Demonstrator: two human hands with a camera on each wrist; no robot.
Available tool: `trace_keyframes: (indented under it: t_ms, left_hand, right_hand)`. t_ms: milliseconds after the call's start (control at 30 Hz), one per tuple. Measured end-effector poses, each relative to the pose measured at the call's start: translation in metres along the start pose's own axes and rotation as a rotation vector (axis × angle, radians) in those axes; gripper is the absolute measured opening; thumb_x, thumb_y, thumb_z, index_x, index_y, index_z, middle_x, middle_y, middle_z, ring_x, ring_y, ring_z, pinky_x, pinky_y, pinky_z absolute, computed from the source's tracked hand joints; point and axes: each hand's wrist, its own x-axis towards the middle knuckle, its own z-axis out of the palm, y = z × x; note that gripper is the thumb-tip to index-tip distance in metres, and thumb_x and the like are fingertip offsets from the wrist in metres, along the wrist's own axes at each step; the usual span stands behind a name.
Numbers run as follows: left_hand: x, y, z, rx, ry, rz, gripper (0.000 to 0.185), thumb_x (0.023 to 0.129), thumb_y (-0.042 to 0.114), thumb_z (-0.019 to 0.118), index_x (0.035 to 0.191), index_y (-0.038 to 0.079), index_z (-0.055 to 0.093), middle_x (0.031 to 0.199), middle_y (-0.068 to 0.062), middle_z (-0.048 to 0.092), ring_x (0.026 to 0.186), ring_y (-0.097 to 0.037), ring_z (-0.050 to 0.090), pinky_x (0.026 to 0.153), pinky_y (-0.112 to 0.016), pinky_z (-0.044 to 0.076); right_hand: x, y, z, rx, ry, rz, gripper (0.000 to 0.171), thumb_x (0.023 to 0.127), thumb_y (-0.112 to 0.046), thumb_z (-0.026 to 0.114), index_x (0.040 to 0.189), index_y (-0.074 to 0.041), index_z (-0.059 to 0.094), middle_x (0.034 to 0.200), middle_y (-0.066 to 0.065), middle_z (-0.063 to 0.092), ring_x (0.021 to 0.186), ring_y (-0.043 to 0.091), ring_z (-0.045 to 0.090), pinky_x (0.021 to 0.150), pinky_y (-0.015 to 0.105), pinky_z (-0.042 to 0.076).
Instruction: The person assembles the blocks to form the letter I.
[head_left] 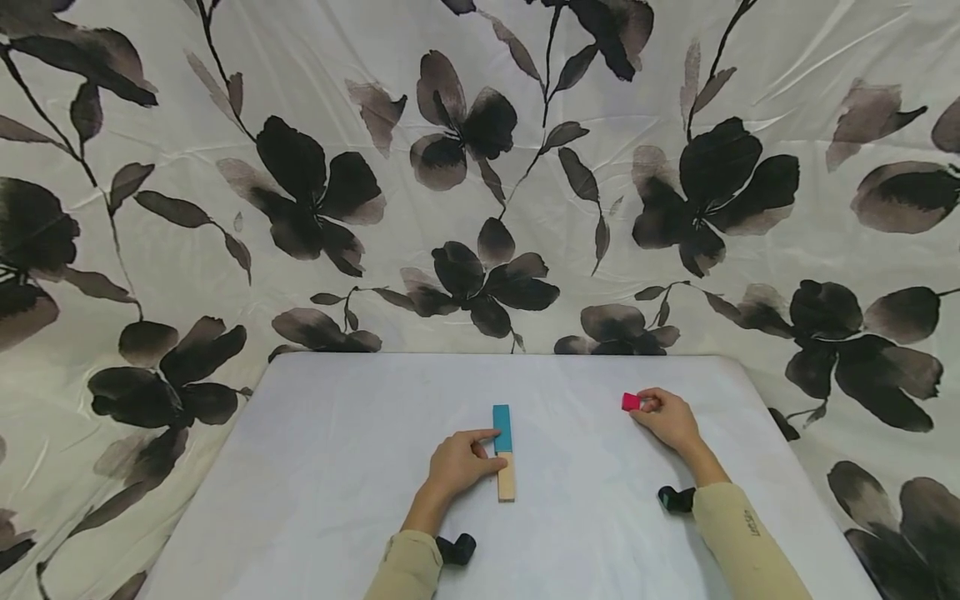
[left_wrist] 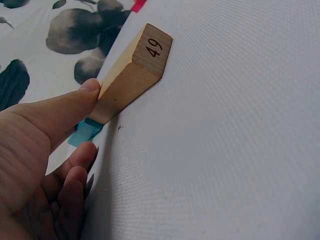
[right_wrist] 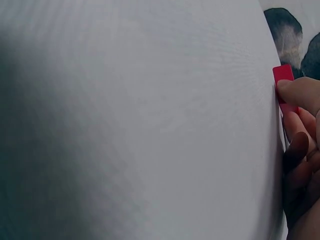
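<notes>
A blue block [head_left: 502,427] and a plain wooden block [head_left: 506,478] lie end to end in a line on the white table. My left hand [head_left: 456,463] is at their left side. Its extended index finger touches the blue block, and the thumb rests against the wooden one. In the left wrist view the wooden block [left_wrist: 127,75] shows the number 49 on its near end, with the blue block [left_wrist: 86,131] beyond it. My right hand [head_left: 670,419] pinches a small red block [head_left: 631,402] between thumb and fingers, low over the table at the right.
The white tabletop [head_left: 322,467] ends at a straight far edge. Behind it hangs a pale cloth [head_left: 585,300] with dark flowers. A black wrist device [head_left: 457,550] shows at the left sleeve, another black device [head_left: 676,500] at the right sleeve.
</notes>
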Motion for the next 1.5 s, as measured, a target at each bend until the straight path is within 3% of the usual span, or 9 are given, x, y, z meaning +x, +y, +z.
trace_keyframes:
  t_ms: [300, 667, 1200, 1500]
  left_hand:
    - [0.001, 0.003, -0.004, 0.005, 0.009, 0.004, 0.053, 0.064, 0.053, 0.070, 0.112, 0.032, 0.061, 0.062, 0.011, 0.051, 0.049, -0.009, 0.044, 0.044, -0.027, 0.033]
    - [-0.001, 0.000, -0.002, -0.003, 0.002, -0.002, 0.053, 0.064, 0.054, 0.069, 0.112, 0.032, 0.061, 0.061, 0.011, 0.051, 0.049, -0.009, 0.044, 0.044, -0.027, 0.033]
    - [0.000, 0.003, -0.003, 0.001, -0.004, -0.008, 0.052, 0.064, 0.053, 0.070, 0.111, 0.032, 0.061, 0.061, 0.011, 0.051, 0.049, -0.009, 0.044, 0.044, -0.027, 0.033]
    - [-0.001, 0.001, 0.000, 0.010, -0.001, 0.000, 0.051, 0.066, 0.053, 0.068, 0.112, 0.033, 0.060, 0.060, 0.012, 0.052, 0.047, -0.009, 0.044, 0.042, -0.026, 0.033]
  right_hand:
    - [0.005, -0.001, 0.002, -0.004, 0.032, 0.009, 0.039, 0.075, -0.031, 0.069, 0.103, -0.007, 0.058, 0.073, 0.004, 0.053, 0.074, 0.021, 0.047, 0.071, 0.037, 0.036]
    - [0.005, -0.002, 0.007, 0.064, 0.055, -0.003, 0.037, 0.073, -0.029, 0.070, 0.102, -0.009, 0.058, 0.072, 0.005, 0.052, 0.069, 0.020, 0.047, 0.065, 0.033, 0.037]
    - [0.021, -0.021, 0.017, 0.103, 0.013, -0.023, 0.037, 0.073, -0.030, 0.071, 0.103, -0.012, 0.058, 0.074, 0.005, 0.053, 0.068, 0.019, 0.048, 0.058, 0.030, 0.041]
    - [0.022, -0.041, 0.024, 0.194, -0.026, -0.045, 0.035, 0.073, -0.026, 0.071, 0.102, -0.011, 0.057, 0.074, 0.006, 0.055, 0.061, 0.020, 0.052, 0.053, 0.031, 0.045]
